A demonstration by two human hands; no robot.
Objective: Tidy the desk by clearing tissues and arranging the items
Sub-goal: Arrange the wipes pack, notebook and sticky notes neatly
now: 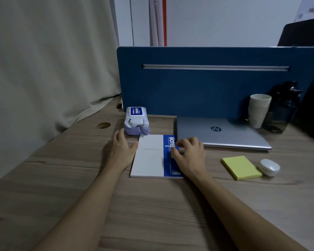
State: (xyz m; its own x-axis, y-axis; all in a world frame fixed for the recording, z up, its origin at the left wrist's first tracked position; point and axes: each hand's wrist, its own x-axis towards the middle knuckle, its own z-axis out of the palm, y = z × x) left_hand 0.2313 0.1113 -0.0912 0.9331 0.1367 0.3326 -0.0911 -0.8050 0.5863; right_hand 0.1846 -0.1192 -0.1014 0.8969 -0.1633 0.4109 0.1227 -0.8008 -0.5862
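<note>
Wooden bench (65,187) in my view w/ white-and-blue notebook (152,156) lying flat at centre. My left hand (121,151) rests at its left edge, fingers relaxed, holding nothing. Right hand (188,153) presses curled fingers on the blue strip. Wipes pack (136,120) sits just behind; closed laptop (221,133) to the right.

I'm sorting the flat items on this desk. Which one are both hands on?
The notebook: left hand against its left edge, right hand on its blue strip. The laptop and sticky notes lie untouched.
</note>
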